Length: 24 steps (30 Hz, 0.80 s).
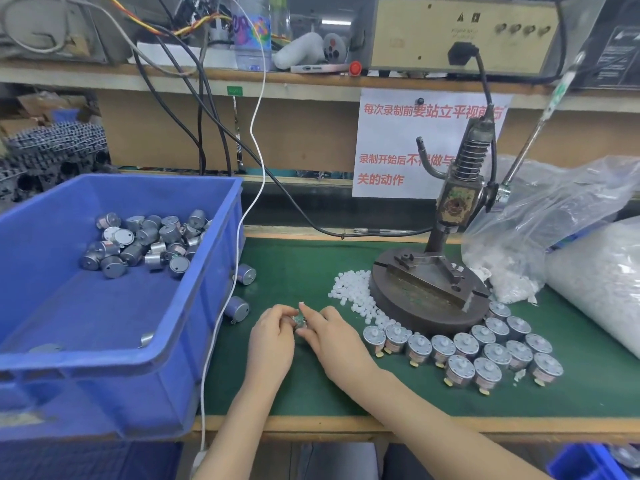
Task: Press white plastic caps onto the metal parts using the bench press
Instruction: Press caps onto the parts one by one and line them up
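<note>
Head view, grips: the left grip (273, 337) and right grip (334, 337) meet over the green mat. Both have fingertips pinched on one small metal part (299, 321), held between them low over the counter (311, 393).
Open room: bare mat runs from the grips to the counter's wooden front lip. There is a narrower strip between the left grip and the blue bin (145, 362).
Left edge: the bin fills the left side, its near wall reaching the front lip. A heap of uncapped parts (149, 240) lies in its far half. Two stray parts (245, 274) sit on the mat just beside its right wall, and a white cable (216, 327) runs down that wall.
Right edge: the bench press (450, 206) stands on a round base (415, 317). Loose white caps (353, 292) are banked against the base's left rim. Capped parts (485, 351) stand upright in rows round its front. Clear bags of caps (602, 282) close off the right.
Writing: the sign (391, 147) behind the press has red characters, partly hidden by the column: "每次录制前要站立平视前…", "录制开始后不…", "关的动作".
Shelf: the beige box (460, 32) shows two warning triangles; its print is too blurred to read.
</note>
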Each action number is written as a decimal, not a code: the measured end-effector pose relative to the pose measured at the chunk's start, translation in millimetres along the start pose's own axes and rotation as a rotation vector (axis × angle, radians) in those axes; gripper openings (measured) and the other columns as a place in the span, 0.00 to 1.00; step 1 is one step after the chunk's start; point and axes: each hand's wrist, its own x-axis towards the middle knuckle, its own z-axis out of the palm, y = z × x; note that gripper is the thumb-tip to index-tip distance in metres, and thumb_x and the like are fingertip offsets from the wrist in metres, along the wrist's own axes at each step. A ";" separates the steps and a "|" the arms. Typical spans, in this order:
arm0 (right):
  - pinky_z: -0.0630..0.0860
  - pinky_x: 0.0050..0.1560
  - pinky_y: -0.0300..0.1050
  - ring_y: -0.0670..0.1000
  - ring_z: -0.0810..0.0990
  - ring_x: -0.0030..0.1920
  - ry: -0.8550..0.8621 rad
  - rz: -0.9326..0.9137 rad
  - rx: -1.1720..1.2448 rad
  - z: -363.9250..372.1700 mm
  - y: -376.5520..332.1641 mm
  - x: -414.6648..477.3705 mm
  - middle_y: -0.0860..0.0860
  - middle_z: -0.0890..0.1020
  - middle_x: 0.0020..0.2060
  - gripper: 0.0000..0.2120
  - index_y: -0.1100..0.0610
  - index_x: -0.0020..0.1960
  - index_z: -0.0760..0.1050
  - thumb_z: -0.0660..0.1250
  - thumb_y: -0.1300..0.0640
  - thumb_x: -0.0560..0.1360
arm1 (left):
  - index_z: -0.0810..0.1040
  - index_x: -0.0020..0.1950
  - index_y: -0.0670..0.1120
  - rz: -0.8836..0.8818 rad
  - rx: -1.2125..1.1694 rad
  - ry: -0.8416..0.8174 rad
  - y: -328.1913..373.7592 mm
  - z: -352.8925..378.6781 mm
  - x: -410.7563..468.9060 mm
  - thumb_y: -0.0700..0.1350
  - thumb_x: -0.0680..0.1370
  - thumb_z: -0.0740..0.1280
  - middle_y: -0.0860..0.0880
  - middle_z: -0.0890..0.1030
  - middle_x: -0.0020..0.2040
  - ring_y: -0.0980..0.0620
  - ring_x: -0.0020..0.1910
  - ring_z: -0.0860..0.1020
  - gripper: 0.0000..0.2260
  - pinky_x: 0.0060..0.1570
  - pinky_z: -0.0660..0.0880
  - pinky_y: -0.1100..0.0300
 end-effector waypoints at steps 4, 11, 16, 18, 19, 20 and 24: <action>0.69 0.51 0.47 0.55 0.71 0.59 -0.078 0.018 -0.168 -21.8 1.5 -1.4 0.55 0.75 0.56 0.20 0.55 0.66 0.67 0.60 0.47 0.78 | 0.78 0.48 0.44 -0.035 -0.064 -0.004 -1.9 -0.8 1.3 0.33 0.77 0.57 0.45 0.79 0.45 0.54 0.42 0.76 0.11 0.44 0.67 0.64; 0.69 0.45 0.45 0.57 0.74 0.55 -0.224 0.012 -0.314 -45.8 -3.9 -0.3 0.56 0.77 0.54 0.14 0.60 0.57 0.69 0.64 0.55 0.75 | 0.76 0.46 0.47 -0.048 -0.082 -0.003 -1.7 -0.2 1.7 0.34 0.76 0.59 0.48 0.80 0.45 0.52 0.45 0.76 0.11 0.43 0.67 0.63; 0.73 0.48 0.41 0.51 0.77 0.50 -0.081 0.128 -0.022 -82.2 14.7 -2.3 0.51 0.78 0.48 0.15 0.57 0.56 0.78 0.68 0.53 0.71 | 0.77 0.47 0.47 -0.042 -0.092 0.001 -2.6 0.2 1.0 0.34 0.76 0.60 0.48 0.80 0.45 0.52 0.46 0.76 0.10 0.42 0.66 0.64; 0.69 0.45 0.38 0.47 0.75 0.46 0.008 0.178 0.033 -102.8 34.4 -1.7 0.47 0.79 0.45 0.16 0.54 0.57 0.78 0.71 0.51 0.70 | 0.77 0.47 0.47 -0.040 -0.090 -0.005 -3.3 0.5 0.8 0.34 0.76 0.60 0.48 0.80 0.46 0.53 0.45 0.76 0.10 0.41 0.66 0.64; 0.68 0.45 0.37 0.45 0.75 0.46 0.062 0.211 0.050 -111.1 45.9 -1.6 0.46 0.79 0.46 0.18 0.53 0.58 0.77 0.71 0.50 0.70 | 0.77 0.47 0.47 -0.040 -0.089 -0.007 -3.6 0.6 0.8 0.34 0.76 0.60 0.48 0.80 0.46 0.54 0.45 0.76 0.10 0.40 0.67 0.66; 0.68 0.47 0.37 0.46 0.75 0.47 0.127 0.258 0.082 -117.6 58.1 -1.6 0.47 0.79 0.47 0.19 0.54 0.59 0.77 0.72 0.49 0.70 | 0.78 0.48 0.47 -0.040 -0.088 -0.008 -3.9 0.6 0.9 0.34 0.76 0.60 0.48 0.80 0.46 0.54 0.44 0.76 0.10 0.39 0.67 0.68; 0.73 0.55 0.50 0.55 0.77 0.55 0.385 0.453 0.171 -129.5 101.8 -2.0 0.54 0.81 0.53 0.18 0.57 0.56 0.77 0.72 0.49 0.70 | 0.78 0.48 0.45 -0.032 -0.070 -0.006 -4.0 1.0 1.5 0.33 0.76 0.61 0.48 0.80 0.45 0.56 0.43 0.76 0.10 0.38 0.66 0.75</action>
